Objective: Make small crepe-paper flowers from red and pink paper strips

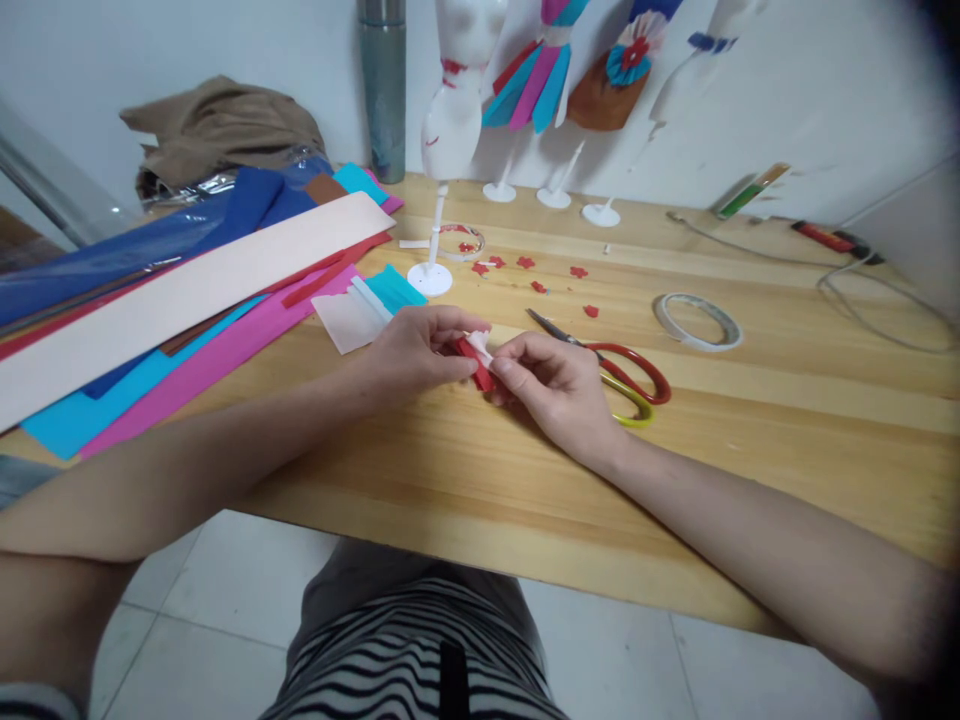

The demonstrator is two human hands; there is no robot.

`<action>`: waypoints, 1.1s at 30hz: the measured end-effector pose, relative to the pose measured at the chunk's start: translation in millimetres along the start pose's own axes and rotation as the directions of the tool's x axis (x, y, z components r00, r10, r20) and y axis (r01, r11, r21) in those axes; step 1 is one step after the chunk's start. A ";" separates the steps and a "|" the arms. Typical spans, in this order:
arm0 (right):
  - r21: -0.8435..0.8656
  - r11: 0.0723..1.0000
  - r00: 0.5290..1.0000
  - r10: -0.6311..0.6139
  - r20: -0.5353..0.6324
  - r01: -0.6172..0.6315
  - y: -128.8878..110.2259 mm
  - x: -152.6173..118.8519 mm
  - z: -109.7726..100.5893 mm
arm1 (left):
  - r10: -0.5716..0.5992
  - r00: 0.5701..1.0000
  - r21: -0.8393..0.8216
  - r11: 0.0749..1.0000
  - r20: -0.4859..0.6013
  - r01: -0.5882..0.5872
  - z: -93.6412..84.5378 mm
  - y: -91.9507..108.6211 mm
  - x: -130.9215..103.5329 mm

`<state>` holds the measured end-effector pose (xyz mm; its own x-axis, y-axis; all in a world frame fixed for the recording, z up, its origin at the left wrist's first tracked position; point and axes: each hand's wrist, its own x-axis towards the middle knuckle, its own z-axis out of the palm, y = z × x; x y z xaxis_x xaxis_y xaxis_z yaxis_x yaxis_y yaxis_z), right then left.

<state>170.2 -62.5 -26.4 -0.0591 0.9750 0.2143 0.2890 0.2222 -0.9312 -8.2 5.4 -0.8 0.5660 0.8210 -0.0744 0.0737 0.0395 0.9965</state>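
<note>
Both of my hands meet over the front middle of the wooden table. My left hand [420,352] pinches a small folded piece of red and pale pink crepe paper [478,362] between thumb and fingers. From the other side, my right hand [555,385] grips the same paper with thumb and forefinger; its lower fingers are partly hidden. Scissors [634,375] with one red and one yellow handle loop lie just beyond my right hand, blades pointing back left. Left of the hands rest a pale sheet [346,318] and a turquoise piece [395,289].
Crepe paper strips [202,290] are piled at left. A white mannequin stand [430,279] rises behind my hands, with dressed mannequins [541,80] along the wall. Small red paper flowers [525,262], a tape roll [699,322], a grey bottle [384,90] and a corded red tool [829,238] are also there.
</note>
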 end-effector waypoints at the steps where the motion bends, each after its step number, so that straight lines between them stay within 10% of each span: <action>1: -0.003 1.000 1.000 -0.003 0.007 0.003 0.2 -0.2 -0.4 | -0.004 1.000 0.015 1.000 0.004 0.004 -0.3 0.3 -0.3; 11: -0.222 0.957 0.982 -0.173 0.076 0.186 -3.1 0.2 -3.3 | -0.139 0.986 0.012 0.990 0.096 0.138 2.0 12.8 -4.7; 33: -0.132 0.989 0.998 -0.068 0.011 0.069 0.5 -1.0 0.7 | -0.215 0.973 0.117 0.972 0.081 0.205 -4.8 22.7 -1.9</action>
<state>169.7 -63.4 -27.3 -0.0895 0.9575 0.2742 0.4080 0.2864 -0.8669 -11.5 7.5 22.1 0.6019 0.7442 -0.2897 0.2838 0.1398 0.9487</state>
